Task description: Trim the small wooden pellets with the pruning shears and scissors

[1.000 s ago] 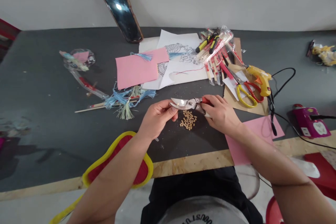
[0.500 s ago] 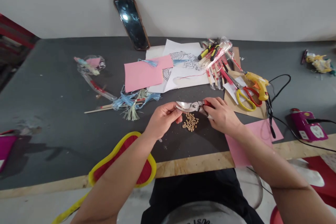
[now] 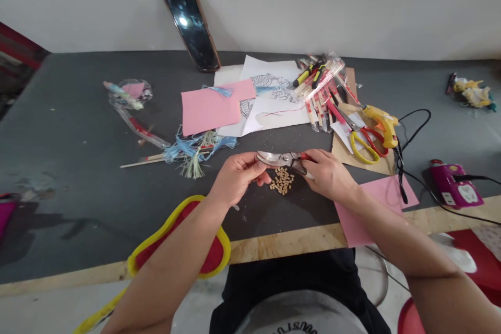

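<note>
Over one heap of tan chips (image 3: 282,181), one pair of red-handled pruning shears (image 3: 284,159) is held by two hands: left hand (image 3: 238,177) pinching the steel end, right hand (image 3: 329,177) clenching the handles (one red grip showing).

Your grey-topped workbench (image 3: 78,177) carries a dragon line drawing (image 3: 274,109). Blue tassels (image 3: 191,151) lie left of it, tan pellets (image 3: 282,181) in front, and yellow-handled scissors (image 3: 362,148) and a yellow glue gun (image 3: 385,125) right.
</note>
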Demonstrator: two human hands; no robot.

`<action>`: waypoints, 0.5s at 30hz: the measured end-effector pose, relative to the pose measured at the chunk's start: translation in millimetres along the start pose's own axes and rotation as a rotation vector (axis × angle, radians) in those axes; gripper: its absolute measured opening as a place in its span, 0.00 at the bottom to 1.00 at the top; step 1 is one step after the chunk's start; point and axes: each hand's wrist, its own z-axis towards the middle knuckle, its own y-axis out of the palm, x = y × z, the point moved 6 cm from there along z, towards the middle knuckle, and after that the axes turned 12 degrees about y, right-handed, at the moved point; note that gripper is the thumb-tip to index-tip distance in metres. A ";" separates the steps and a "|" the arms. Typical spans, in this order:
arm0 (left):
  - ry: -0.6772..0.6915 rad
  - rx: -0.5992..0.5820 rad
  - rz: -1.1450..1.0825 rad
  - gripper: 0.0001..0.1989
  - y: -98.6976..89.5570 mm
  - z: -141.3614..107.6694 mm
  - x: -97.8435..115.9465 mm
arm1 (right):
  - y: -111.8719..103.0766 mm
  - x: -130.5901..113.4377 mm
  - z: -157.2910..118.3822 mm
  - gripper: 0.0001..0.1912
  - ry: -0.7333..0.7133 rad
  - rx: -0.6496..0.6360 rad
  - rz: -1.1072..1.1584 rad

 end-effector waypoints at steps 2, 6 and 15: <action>-0.003 0.010 0.004 0.10 0.6 0.0 1.0 | 1.4 0.2 -0.3 0.09 0.004 -0.014 -0.023; 0.041 0.036 0.087 0.10 -0.2 0.8 3.7 | -0.8 2.2 0.9 0.08 0.033 0.033 -0.064; 0.185 0.087 0.306 0.08 -0.5 -2.8 20.5 | -5.4 1.5 0.2 0.13 0.039 0.037 -0.050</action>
